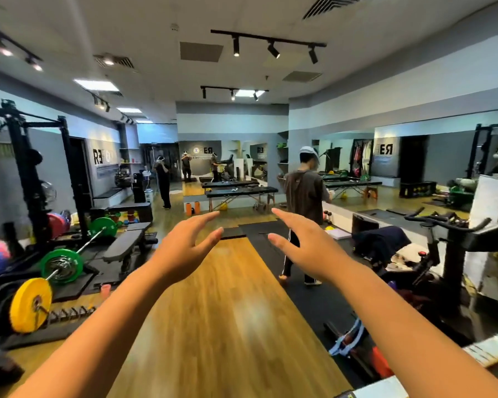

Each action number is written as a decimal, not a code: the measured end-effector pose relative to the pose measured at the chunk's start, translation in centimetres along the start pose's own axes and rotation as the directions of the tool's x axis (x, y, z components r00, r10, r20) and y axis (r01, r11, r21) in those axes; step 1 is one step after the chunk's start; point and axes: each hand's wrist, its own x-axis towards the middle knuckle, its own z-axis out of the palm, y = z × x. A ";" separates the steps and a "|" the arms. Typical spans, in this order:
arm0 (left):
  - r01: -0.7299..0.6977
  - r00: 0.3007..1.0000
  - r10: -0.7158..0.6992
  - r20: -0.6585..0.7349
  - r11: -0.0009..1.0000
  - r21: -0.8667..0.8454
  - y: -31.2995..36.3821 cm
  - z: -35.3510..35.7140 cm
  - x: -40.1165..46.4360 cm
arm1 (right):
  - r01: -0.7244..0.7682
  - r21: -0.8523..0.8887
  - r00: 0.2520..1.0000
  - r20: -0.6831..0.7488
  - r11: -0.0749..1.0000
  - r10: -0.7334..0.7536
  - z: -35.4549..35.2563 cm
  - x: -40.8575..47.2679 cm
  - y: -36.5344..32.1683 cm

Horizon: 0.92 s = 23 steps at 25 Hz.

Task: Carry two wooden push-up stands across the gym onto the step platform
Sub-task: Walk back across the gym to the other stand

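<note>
My left hand [184, 245] and my right hand [302, 248] are stretched out in front of me at chest height, palms facing each other, fingers spread. Neither hand holds anything. No wooden push-up stands show anywhere in the head view, and I cannot pick out a step platform. Beyond my fingertips lies a black floor mat [268, 228] at the far end of the wooden floor strip [230, 305].
A person [305, 202] stands on the mat just right of my hands. A squat rack with a loaded barbell [61, 265] and bench [127, 242] fills the left. An exercise bike [443, 248] and clutter stand right. Massage tables [239, 193] and more people stand at the back.
</note>
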 end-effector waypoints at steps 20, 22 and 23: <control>0.168 0.986 -0.167 -0.013 0.986 0.003 -27.5 15.0 31.2 | 0.152 0.145 0.977 0.128 0.978 -0.170 21.8 40.7 20.6; 0.185 0.982 -0.185 -0.037 0.983 0.007 -30.6 15.6 34.5 | 0.169 0.143 0.971 0.144 0.975 -0.189 24.4 45.1 22.0; 0.190 0.981 -0.190 -0.042 0.982 0.010 -32.2 15.9 36.1 | 0.172 0.140 0.970 0.150 0.975 -0.192 25.7 47.4 22.5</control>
